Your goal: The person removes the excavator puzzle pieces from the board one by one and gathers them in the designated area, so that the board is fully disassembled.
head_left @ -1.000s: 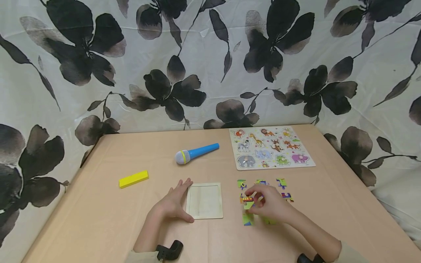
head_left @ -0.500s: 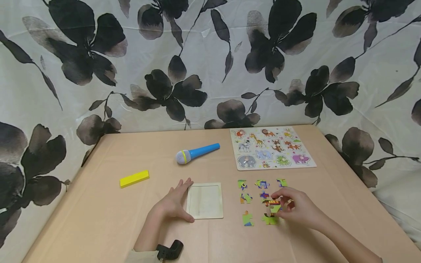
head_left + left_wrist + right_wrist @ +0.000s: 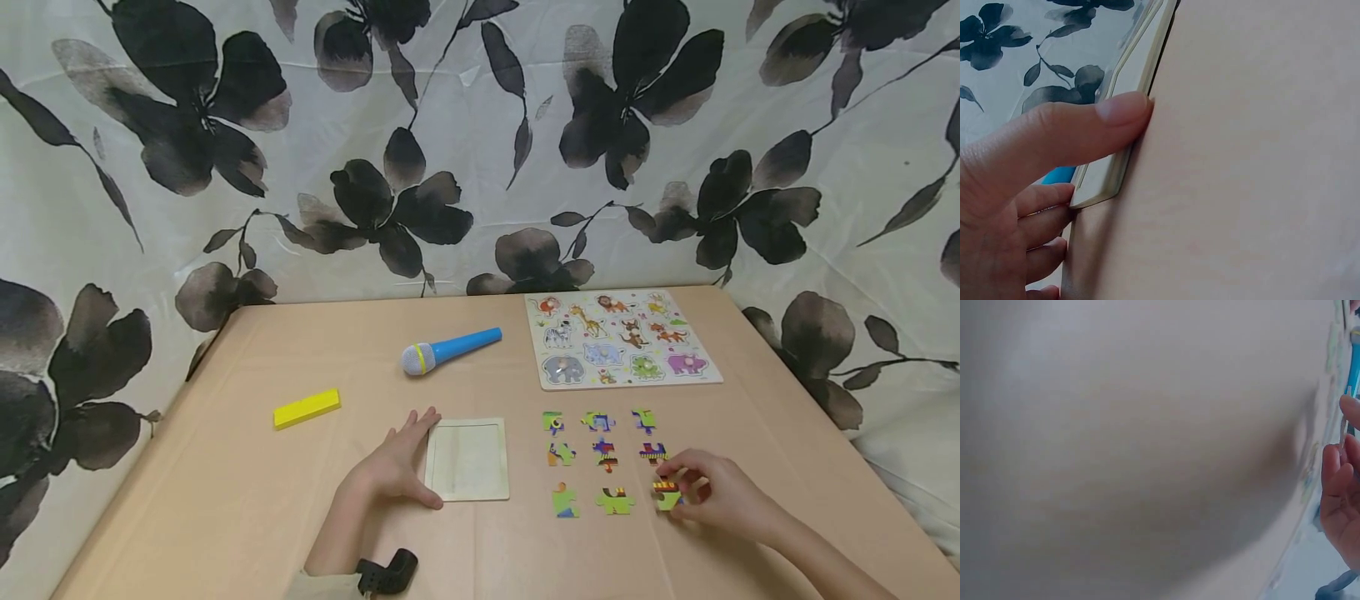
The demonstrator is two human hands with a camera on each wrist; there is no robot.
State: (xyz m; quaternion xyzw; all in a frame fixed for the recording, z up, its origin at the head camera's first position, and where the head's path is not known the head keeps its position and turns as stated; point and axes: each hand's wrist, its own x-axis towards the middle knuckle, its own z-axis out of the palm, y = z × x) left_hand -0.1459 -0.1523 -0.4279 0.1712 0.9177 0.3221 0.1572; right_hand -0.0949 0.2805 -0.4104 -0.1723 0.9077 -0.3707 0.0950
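Note:
My right hand (image 3: 720, 496) pinches a jigsaw puzzle piece (image 3: 665, 495) between thumb and fingertips, at the near right corner of several laid-out pieces; whether it touches the table I cannot tell. In the right wrist view the piece (image 3: 1344, 428) appears edge-on between the fingers. Just beyond it lies a purple-and-yellow piece (image 3: 653, 452); to its left is a green one (image 3: 615, 501). My left hand (image 3: 393, 462) rests against the left side of a square wooden puzzle tray (image 3: 467, 459), fingers fairly straight. The thumb (image 3: 1124, 109) touches the tray's near edge (image 3: 1100, 187) in the left wrist view.
Other pieces, such as one near the far left (image 3: 552, 422), lie spaced in rows right of the tray. Behind are an animal puzzle board (image 3: 622, 337) and a blue toy microphone (image 3: 453, 346). A yellow block (image 3: 307, 409) lies left. A floral cloth (image 3: 480, 142) hangs behind the table.
My right hand has carried the pinched piece rightward across the other pieces, from the left column to the near right corner, uncovering the middle pieces. My left hand stays at the tray.

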